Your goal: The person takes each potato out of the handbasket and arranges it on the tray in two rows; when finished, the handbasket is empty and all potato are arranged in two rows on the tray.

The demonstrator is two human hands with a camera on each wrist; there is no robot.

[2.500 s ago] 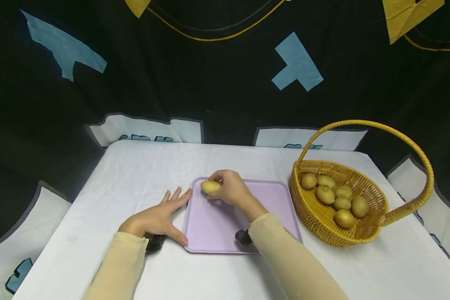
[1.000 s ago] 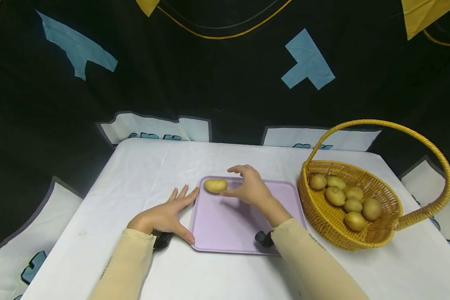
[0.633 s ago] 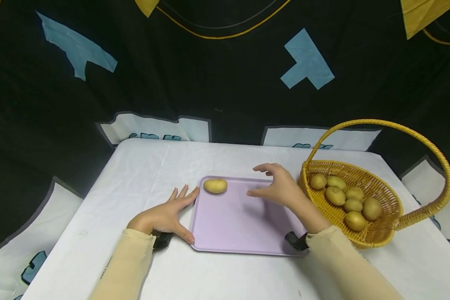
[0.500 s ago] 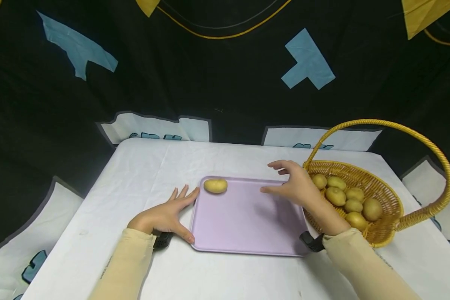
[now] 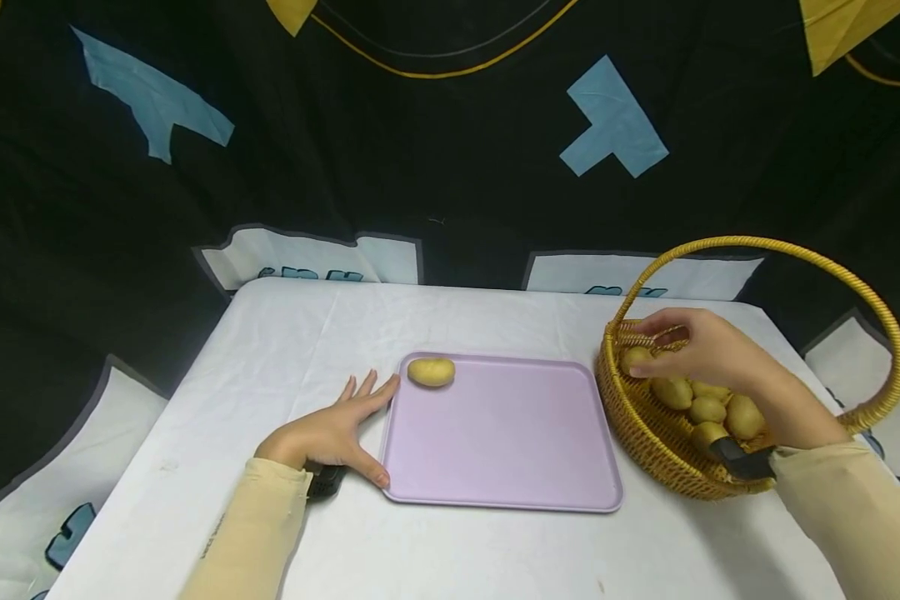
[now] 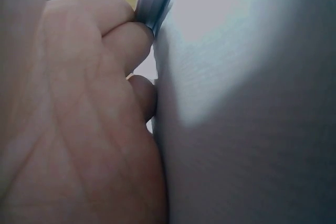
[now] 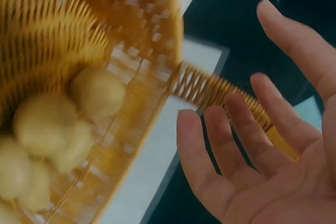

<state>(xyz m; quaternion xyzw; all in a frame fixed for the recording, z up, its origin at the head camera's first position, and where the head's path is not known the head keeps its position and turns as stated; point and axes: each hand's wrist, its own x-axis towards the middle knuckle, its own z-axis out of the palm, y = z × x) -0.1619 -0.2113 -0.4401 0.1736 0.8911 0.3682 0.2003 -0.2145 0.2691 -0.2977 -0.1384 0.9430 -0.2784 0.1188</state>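
My left hand (image 5: 322,435) lies on the white cloth with fingers spread, its thumb and fingertips against the left edge of a lilac tray (image 5: 506,442). One yellow potato (image 5: 431,372) sits in the tray's far left corner. Over the wicker basket (image 5: 621,417), beneath its arched handle (image 5: 817,265), hovers my right hand (image 5: 720,354). Its fingers are loosely bent and hold nothing; in the right wrist view, the palm is bare. Several potatoes (image 7: 44,124) lie in the basket, partly hidden by that hand in the head view.
A white cloth (image 5: 450,550) covers the table. Behind it hangs a dark backdrop (image 5: 420,183) with blue and yellow shapes. The basket's tall handle curves above its opening, and its left wall stands close to the tray's right edge.
My right hand has released the potato in the tray's far left corner and moved right, off the tray and over the basket. The left hand has stayed at the tray's edge.
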